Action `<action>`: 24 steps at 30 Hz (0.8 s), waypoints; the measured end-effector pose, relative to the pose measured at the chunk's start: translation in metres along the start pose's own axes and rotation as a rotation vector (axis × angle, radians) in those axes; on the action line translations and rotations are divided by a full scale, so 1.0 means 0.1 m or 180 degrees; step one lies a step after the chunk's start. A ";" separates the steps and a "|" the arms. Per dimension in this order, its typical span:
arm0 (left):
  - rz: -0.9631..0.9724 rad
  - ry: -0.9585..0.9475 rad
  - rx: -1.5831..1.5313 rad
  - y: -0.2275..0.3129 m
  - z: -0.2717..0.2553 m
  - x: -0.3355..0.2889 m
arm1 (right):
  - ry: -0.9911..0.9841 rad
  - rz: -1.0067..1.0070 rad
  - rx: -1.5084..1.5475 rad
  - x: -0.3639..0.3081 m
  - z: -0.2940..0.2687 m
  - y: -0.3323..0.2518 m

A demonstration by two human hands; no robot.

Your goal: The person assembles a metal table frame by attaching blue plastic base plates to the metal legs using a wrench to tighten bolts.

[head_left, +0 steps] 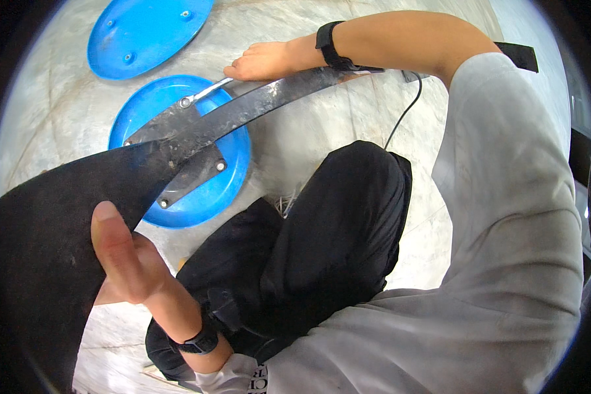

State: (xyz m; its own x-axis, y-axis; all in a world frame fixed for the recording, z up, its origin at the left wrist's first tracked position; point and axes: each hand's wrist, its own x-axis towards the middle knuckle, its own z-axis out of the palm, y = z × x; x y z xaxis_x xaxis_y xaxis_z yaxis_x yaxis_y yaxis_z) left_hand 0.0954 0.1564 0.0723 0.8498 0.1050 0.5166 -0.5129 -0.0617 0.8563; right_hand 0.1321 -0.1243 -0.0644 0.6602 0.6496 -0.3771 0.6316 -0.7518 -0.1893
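Note:
My left hand (pixel 128 262) grips the edge of a wide, dark, curved frame piece (pixel 46 217), thumb lying on its upper face. Above it, my right hand (pixel 262 61) is closed on the handle of a silver wrench (pixel 211 88). The wrench's head sits at a bolt (pixel 185 102) in a corner of a black metal plate (pixel 194 169). This plate lies on a round blue disc (pixel 207 207), with other bolts showing at its corners. A scuffed black metal bar (pixel 269 98) crosses over the plate and runs toward the upper right, passing below my right wrist.
Another blue disc (pixel 148 33) with several small metal fittings rests on the pale marbled floor (pixel 322 121) at the far left. A thin black cable (pixel 407 111) hangs down from the bar's right part. My bent knee (pixel 348 203) in black trousers is close by.

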 end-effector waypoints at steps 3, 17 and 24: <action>0.1031 -0.0619 0.1475 0.03 -0.08 0.02 | 0.0209 -0.0021 0.0060 -0.03 0.08 0.07; 0.0848 -0.0464 0.0576 -0.06 -0.07 0.11 | 0.0862 -0.1384 -0.1525 0.99 -0.38 0.80; -0.0119 0.0007 0.0022 -0.02 0.11 0.04 | 0.1233 -0.1968 -0.1331 1.47 -0.55 0.74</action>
State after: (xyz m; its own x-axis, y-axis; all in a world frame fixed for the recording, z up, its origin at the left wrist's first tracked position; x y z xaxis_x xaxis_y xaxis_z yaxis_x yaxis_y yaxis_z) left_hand 0.1014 0.1456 0.0732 0.8681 0.1095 0.4841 -0.4798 -0.0646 0.8750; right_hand 0.2986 -0.0777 -0.0838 0.1904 0.9810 0.0365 0.9736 -0.1934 0.1209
